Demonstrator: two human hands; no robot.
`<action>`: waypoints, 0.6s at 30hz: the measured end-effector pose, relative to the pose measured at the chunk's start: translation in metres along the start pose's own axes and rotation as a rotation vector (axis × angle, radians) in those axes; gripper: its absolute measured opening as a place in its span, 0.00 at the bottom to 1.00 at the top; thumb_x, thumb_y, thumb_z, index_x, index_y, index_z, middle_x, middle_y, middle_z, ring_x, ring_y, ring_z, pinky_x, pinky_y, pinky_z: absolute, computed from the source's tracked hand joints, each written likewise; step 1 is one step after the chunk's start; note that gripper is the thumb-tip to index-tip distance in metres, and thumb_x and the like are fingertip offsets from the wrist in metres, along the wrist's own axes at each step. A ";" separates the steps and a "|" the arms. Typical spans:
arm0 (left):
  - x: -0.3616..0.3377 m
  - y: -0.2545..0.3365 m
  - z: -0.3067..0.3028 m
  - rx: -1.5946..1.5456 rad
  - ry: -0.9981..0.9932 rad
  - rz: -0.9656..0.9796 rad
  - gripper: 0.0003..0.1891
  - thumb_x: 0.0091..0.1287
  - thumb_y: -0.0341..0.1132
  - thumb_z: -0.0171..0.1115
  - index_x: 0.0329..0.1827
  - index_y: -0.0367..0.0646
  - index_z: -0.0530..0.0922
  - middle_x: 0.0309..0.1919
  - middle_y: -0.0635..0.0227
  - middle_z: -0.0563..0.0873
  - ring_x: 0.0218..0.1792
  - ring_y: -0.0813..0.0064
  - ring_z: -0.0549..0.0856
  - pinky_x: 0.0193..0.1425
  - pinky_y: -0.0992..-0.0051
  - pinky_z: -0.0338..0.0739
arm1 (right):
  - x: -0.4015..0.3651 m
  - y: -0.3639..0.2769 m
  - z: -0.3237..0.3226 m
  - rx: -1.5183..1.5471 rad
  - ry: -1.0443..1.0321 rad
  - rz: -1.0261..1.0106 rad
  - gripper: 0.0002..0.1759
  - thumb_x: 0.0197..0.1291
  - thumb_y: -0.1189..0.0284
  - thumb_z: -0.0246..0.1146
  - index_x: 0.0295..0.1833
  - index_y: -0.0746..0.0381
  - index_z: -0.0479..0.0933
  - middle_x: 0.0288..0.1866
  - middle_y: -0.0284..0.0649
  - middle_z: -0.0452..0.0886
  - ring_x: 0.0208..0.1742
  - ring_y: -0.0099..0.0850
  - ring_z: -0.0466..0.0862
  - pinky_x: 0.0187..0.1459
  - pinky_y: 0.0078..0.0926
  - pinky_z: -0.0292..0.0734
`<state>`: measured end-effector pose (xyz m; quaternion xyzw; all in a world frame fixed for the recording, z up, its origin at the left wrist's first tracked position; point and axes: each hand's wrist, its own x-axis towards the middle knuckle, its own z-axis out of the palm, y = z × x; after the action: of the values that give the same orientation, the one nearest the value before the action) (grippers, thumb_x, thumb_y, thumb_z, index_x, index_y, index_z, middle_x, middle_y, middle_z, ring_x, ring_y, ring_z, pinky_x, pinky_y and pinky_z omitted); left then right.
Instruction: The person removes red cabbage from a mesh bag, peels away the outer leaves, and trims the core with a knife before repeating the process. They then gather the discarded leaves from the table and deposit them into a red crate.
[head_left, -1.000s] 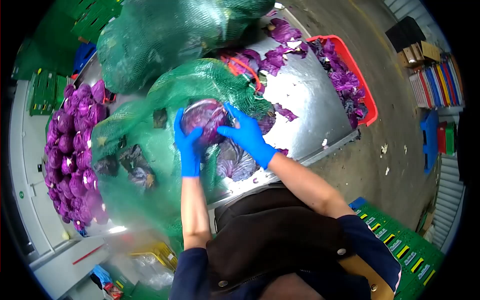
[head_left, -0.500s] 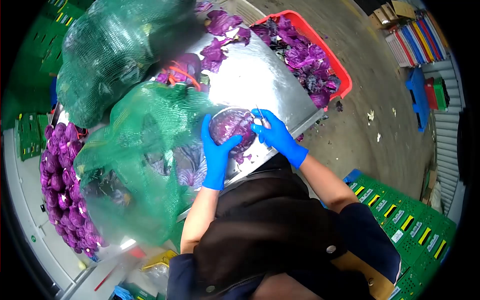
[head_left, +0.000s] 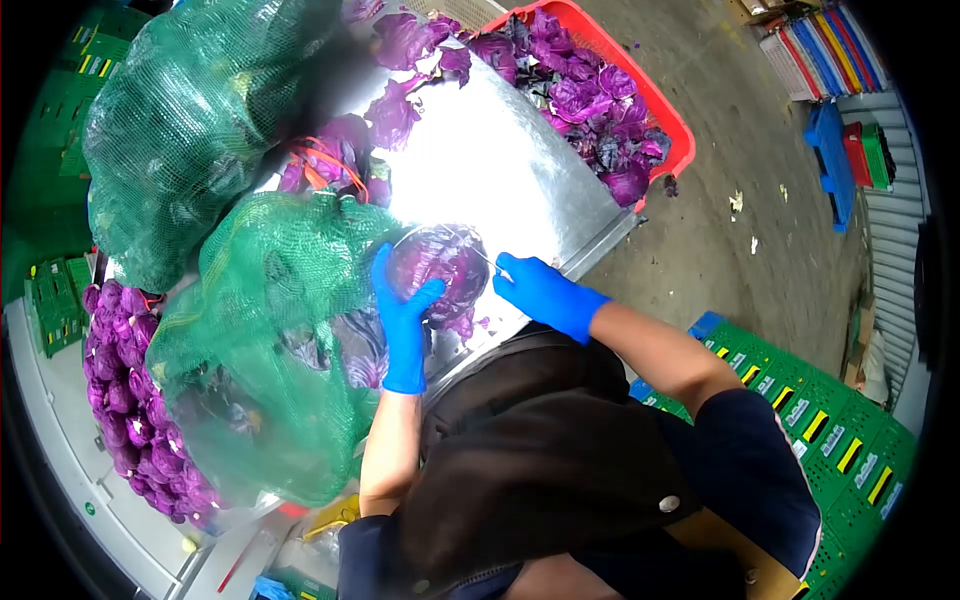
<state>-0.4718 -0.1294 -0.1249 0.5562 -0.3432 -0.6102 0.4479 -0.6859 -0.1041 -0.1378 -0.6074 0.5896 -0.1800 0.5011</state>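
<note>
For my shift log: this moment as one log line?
left hand: grips red cabbage | right hand: holds knife by cabbage | under: steel table | near: green net sack, red crate

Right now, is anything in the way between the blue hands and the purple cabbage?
No. The left hand grips the cabbage on the metal table. The right hand sits just beside it, and only the thin knife it holds reaches across the gap.

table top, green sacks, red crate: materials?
Table top: bare sheet metal, probably stainless, by the mirror-like glare. Green sacks: open plastic mesh, likely; contents show through. Red crate: moulded plastic, likely; uniform colour, rounded rim.
</note>
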 end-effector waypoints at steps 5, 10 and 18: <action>0.002 0.013 0.011 -0.049 0.083 -0.030 0.40 0.56 0.30 0.69 0.73 0.38 0.60 0.65 0.58 0.69 0.64 0.63 0.71 0.69 0.66 0.67 | 0.024 0.006 0.011 -0.151 0.028 0.017 0.16 0.68 0.64 0.54 0.46 0.69 0.70 0.33 0.59 0.80 0.38 0.56 0.82 0.38 0.45 0.77; 0.010 0.005 0.014 -0.069 0.161 -0.040 0.41 0.56 0.34 0.72 0.72 0.36 0.60 0.65 0.57 0.69 0.64 0.62 0.70 0.69 0.63 0.66 | 0.039 -0.007 -0.002 -0.179 0.005 0.039 0.17 0.68 0.64 0.52 0.48 0.69 0.70 0.35 0.60 0.80 0.41 0.57 0.82 0.43 0.49 0.76; 0.019 -0.010 0.016 -0.126 0.106 -0.108 0.36 0.58 0.36 0.69 0.69 0.37 0.65 0.60 0.57 0.75 0.58 0.62 0.77 0.63 0.64 0.72 | 0.029 -0.007 -0.012 -0.219 -0.018 0.110 0.15 0.67 0.67 0.51 0.47 0.69 0.72 0.40 0.60 0.81 0.47 0.55 0.82 0.47 0.49 0.76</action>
<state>-0.4884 -0.1449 -0.1385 0.5760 -0.2495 -0.6235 0.4661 -0.6849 -0.1366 -0.1372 -0.6268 0.6336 -0.0814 0.4461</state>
